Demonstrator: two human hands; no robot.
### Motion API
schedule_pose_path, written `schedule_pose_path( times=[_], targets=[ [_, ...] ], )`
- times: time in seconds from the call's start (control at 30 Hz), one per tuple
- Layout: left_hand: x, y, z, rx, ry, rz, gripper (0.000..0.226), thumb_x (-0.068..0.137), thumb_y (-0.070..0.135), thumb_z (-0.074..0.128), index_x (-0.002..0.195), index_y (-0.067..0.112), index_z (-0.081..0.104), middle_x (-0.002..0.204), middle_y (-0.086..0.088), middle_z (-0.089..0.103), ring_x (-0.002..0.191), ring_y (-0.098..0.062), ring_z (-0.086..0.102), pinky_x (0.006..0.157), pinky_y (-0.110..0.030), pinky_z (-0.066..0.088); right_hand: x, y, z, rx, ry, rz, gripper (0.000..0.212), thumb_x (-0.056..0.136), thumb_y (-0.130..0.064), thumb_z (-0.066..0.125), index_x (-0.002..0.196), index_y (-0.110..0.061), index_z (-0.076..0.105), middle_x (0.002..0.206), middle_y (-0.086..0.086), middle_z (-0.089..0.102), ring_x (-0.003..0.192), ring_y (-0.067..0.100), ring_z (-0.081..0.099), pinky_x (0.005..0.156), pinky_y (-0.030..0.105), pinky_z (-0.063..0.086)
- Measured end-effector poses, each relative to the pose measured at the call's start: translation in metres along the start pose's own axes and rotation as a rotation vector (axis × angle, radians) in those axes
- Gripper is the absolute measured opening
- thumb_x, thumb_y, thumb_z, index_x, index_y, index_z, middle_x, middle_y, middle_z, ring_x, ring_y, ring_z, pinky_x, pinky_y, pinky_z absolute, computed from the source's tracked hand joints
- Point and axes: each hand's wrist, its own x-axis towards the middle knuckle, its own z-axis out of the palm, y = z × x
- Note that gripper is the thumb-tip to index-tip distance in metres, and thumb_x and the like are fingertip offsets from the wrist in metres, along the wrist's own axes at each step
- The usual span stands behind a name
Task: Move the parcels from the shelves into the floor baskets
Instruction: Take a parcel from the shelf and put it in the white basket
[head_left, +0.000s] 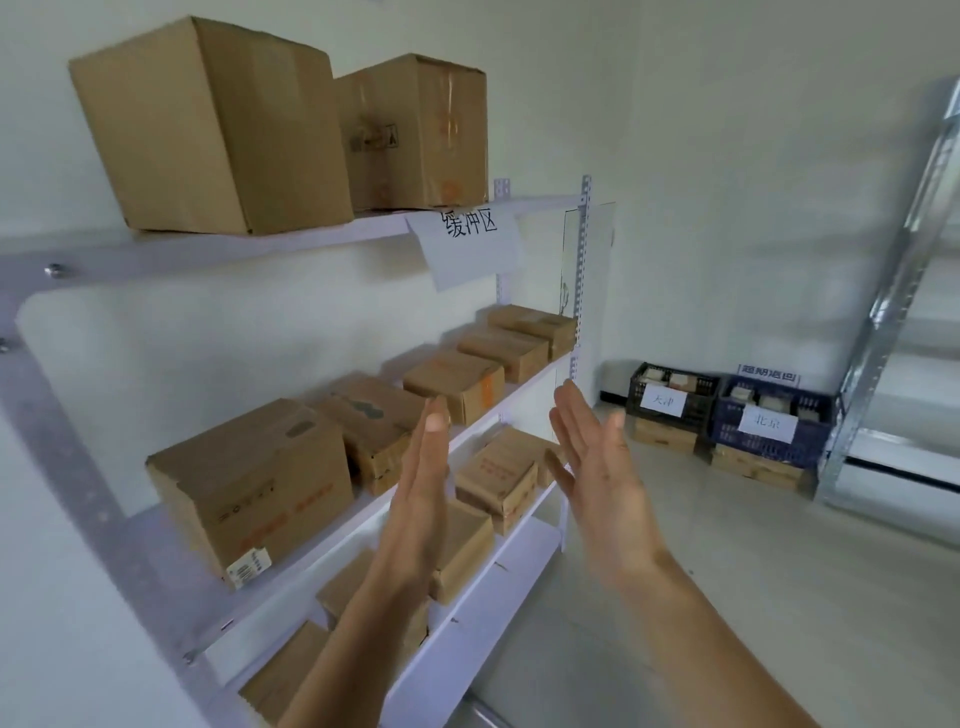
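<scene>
Cardboard parcels (249, 483) shelved, both hands raised, left hand (421, 499) and right hand (602, 478) flat-fingered, empty

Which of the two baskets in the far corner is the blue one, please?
The right-hand basket, next to the grey metal rack, is blue; the basket to its left is black. Both carry white paper labels.
</scene>
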Motion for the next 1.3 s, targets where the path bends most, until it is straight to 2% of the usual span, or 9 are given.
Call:
schedule_pose_path(
  times=[0.17,0.37,0.53,0.67,0.73,0.87,0.97,1.13,1.3],
  targets=[
    [0.080,0.025,0.027,0.006,0.045,0.047,0.087,0.085,0.095,0.028,0.164,0.058,0.027,0.174,0.028,0.022,0.164,-0.008,0.020,0.135,-0.054,0.013,0.089,-0.022,-0.035,0.026,-0.046,-0.058,0.071,0.097,-0.074,0.024,0.160,-0.044,0.033,0.163,-0.029,0.040,0.151,-0.010,0.033,0.132,0.039,0.021],
    [0.149,0.046,0.044,0.037,0.145,0.128,0.056,0.077,0.102,0.030,0.132,0.089,0.035,0.169,0.036,0.029,0.161,-0.010,0.029,0.134,-0.054,0.016,0.180,-0.030,-0.062,0.075,-0.121,-0.102,0.066,0.095,-0.077,0.027,0.154,-0.051,0.039,0.161,-0.028,0.044,0.148,-0.008,0.039,0.131,0.039,0.022],
    [0.208,0.069,0.058,0.088,0.316,0.265,0.079,0.091,0.088,0.032,0.162,0.054,0.036,0.166,0.031,0.035,0.134,0.020,0.042,0.130,-0.040,0.028,0.257,-0.036,-0.090,0.149,-0.242,-0.128,0.077,0.095,-0.074,0.027,0.162,-0.039,0.037,0.165,-0.023,0.041,0.152,-0.004,0.035,0.130,0.038,0.024],
    [0.250,0.099,0.073,0.086,0.487,0.339,0.062,0.109,0.070,0.027,0.164,0.044,0.038,0.154,0.037,0.043,0.137,0.012,0.044,0.125,-0.036,0.034,0.317,-0.050,-0.111,0.196,-0.353,-0.129,0.078,0.097,-0.076,0.031,0.163,-0.035,0.035,0.167,-0.018,0.039,0.154,0.000,0.034,0.129,0.037,0.024],
    [0.266,0.114,0.079,0.084,0.573,0.347,0.062,0.111,0.067,0.026,0.166,0.039,0.036,0.162,0.027,0.041,0.146,0.004,0.040,0.127,-0.037,0.033,0.345,-0.059,-0.118,0.201,-0.404,-0.128,0.077,0.097,-0.073,0.027,0.163,-0.035,0.034,0.169,-0.016,0.037,0.155,0.001,0.032,0.130,0.040,0.022],
    [0.291,0.137,0.077,0.082,0.650,0.288,0.069,0.109,0.069,0.027,0.169,0.034,0.030,0.173,0.013,0.033,0.155,-0.008,0.035,0.131,-0.047,0.028,0.396,-0.069,-0.118,0.211,-0.453,-0.116,0.066,0.109,-0.062,0.013,0.165,-0.032,0.030,0.172,-0.013,0.032,0.157,0.004,0.031,0.130,0.039,0.021],
    [0.313,0.150,0.072,0.085,0.727,0.243,0.073,0.108,0.072,0.027,0.170,0.034,0.026,0.174,0.012,0.031,0.148,-0.013,0.041,0.132,-0.051,0.025,0.440,-0.077,-0.110,0.202,-0.525,-0.097,0.069,0.109,-0.065,0.013,0.167,-0.031,0.028,0.173,-0.013,0.030,0.157,0.005,0.030,0.131,0.039,0.021],
    [0.354,0.166,0.054,0.098,0.766,0.174,0.080,0.106,0.076,0.025,0.172,0.031,0.025,0.178,0.007,0.025,0.163,-0.024,0.028,0.133,-0.056,0.019,0.505,-0.089,-0.083,0.227,-0.590,-0.065,0.076,0.106,-0.071,0.014,0.168,-0.027,0.026,0.175,-0.009,0.026,0.160,0.009,0.026,0.131,0.042,0.020],
    [0.394,0.184,0.027,0.109,0.790,0.151,0.088,0.103,0.081,0.023,0.171,0.024,0.028,0.178,0.003,0.026,0.163,-0.021,0.027,0.133,-0.050,0.024,0.563,-0.100,-0.047,0.269,-0.654,0.010,0.085,0.103,-0.076,0.014,0.168,-0.022,0.025,0.176,-0.004,0.024,0.161,0.014,0.023,0.131,0.045,0.019]
  ],
)
